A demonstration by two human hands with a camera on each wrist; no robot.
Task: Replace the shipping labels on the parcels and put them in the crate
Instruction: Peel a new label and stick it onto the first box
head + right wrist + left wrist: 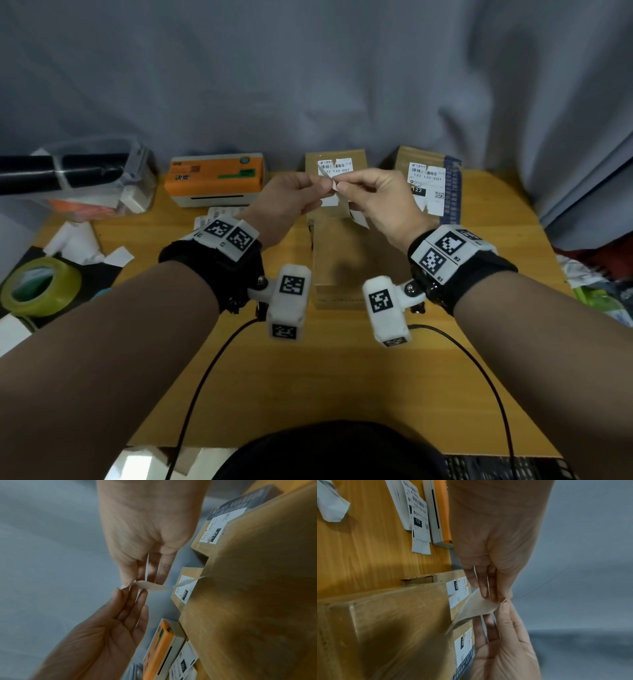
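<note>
Both hands are raised over a plain cardboard parcel (342, 260) at the table's middle. Between them hangs a white shipping label (331, 186), curling down toward the parcel. My left hand (322, 185) pinches its upper corner, and my right hand (339, 187) pinches the same corner from the other side. In the left wrist view the left hand (498, 599) holds the pale sheet (476, 609) against the right thumb. The right wrist view shows the right hand (130, 585) pinching the twisted label (154, 587). Two more parcels (337, 161) (428, 164) with labels stand at the back.
An orange and white label printer (215, 180) sits back left, with printed labels (219, 216) in front of it. A clear plastic container (102, 185), white paper scraps (82, 243) and a green tape roll (37, 291) lie at the left. Grey cloth hangs behind.
</note>
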